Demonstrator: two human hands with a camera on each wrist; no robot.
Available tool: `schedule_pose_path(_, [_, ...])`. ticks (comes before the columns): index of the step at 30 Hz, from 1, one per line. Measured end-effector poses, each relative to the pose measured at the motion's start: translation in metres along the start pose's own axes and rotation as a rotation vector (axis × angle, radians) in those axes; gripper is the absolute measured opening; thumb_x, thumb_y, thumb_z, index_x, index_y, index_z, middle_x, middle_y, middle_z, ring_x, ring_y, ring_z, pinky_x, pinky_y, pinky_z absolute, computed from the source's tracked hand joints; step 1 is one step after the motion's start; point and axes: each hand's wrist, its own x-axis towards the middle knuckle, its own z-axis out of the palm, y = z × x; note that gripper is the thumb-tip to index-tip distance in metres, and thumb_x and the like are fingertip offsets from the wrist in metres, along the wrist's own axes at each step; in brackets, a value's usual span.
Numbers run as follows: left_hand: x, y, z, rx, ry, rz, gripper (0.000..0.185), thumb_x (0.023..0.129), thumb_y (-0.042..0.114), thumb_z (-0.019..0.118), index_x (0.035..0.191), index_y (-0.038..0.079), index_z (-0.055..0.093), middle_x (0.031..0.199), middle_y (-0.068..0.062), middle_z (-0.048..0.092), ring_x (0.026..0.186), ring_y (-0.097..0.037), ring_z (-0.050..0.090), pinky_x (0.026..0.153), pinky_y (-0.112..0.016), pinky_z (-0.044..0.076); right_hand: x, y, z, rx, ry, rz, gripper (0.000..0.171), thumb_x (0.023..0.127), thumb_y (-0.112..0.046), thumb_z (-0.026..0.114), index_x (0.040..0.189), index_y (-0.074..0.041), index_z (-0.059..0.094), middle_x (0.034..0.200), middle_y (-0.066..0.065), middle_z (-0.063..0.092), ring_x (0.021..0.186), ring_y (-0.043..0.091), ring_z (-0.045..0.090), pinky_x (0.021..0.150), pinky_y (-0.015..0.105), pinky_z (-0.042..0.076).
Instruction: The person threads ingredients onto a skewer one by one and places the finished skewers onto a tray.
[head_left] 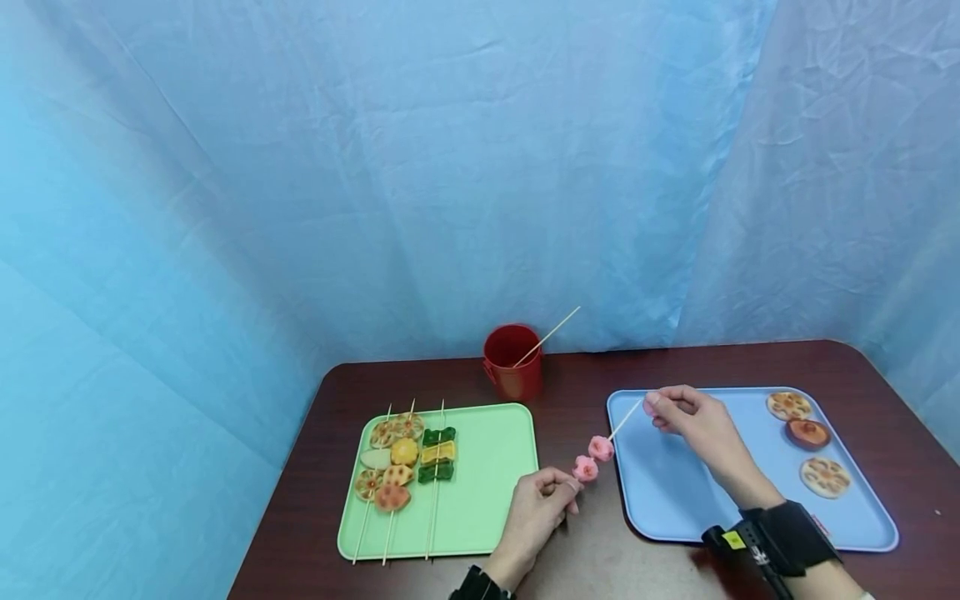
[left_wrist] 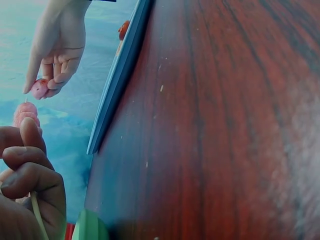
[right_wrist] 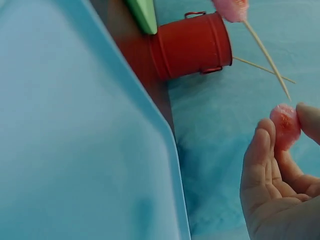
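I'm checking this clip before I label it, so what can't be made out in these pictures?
- Head view: the pink piece in the right hand is too small and hidden by its fingers.
- Left wrist view: the skewer is mostly hidden inside the left hand.
- Right wrist view: the green tray is cut off by the top edge.

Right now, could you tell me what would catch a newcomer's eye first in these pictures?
The skewer held in mid-air between the two trays: the left hand grips its lower end, with two pink pieces threaded on. The right hand pinches a third pink piece at the tip, over the blue tray.
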Motion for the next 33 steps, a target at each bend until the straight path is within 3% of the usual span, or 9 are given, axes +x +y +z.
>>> schedule_pose_path(4, [-0.001,0.0008,-0.0004,0.005,-0.002,-0.002,0.016,0.092,0.011,0.069,0.09,-0.005,0.072,0.06,0.003,0.06,0.049,-0.005,0.042,0.046,-0.018,0.035,0.0021,-0.0048,-0.0001,0.027,0.03,0.033,0.066,0.1,-0.054,0.062,0.131,0.003,0.059,0.111,0.015,0.072,0.094,0.022,0.07,0.08,0.025,0.058])
schedule_pose_path(13, [-0.0007,-0.0008,0.0008,0.027,-0.015,0.017,0.014,0.091,0.009,0.068,0.088,-0.004,0.073,0.059,0.004,0.06,0.05,-0.006,0.043,0.046,-0.018,0.036,0.0039,-0.0084,-0.0006,0.097,0.042,0.029,0.066,0.099,-0.051,0.065,0.133,0.004,0.057,0.108,0.007,0.073,0.091,0.013,0.071,0.08,0.022,0.058])
schedule_pose_path(19, [0.0,-0.0018,0.0015,0.019,-0.02,0.022,0.017,0.092,0.009,0.068,0.089,-0.006,0.072,0.059,0.004,0.06,0.049,-0.006,0.043,0.045,-0.018,0.038,0.0026,-0.0089,0.0021,0.09,0.038,0.003,0.059,0.1,-0.047,0.067,0.129,0.004,0.06,0.108,0.009,0.073,0.092,0.014,0.072,0.08,0.022,0.058])
schedule_pose_path(26, [0.0,-0.0012,0.0025,0.025,-0.011,0.022,0.016,0.092,0.009,0.068,0.089,-0.006,0.072,0.06,0.004,0.06,0.05,-0.007,0.044,0.046,-0.018,0.036,-0.0001,-0.0094,0.0047,0.056,0.03,-0.015,0.055,0.098,-0.046,0.07,0.125,0.001,0.062,0.107,0.011,0.074,0.093,0.019,0.072,0.081,0.029,0.059])
schedule_pose_path(33, [-0.0008,0.0012,0.0033,0.02,0.001,0.014,0.015,0.092,0.011,0.07,0.088,-0.004,0.072,0.06,0.003,0.06,0.05,-0.008,0.044,0.045,-0.019,0.036,-0.001,-0.0095,0.0066,0.117,0.017,-0.043,0.053,0.103,-0.045,0.062,0.127,0.003,0.061,0.109,0.012,0.073,0.092,0.013,0.071,0.08,0.021,0.058])
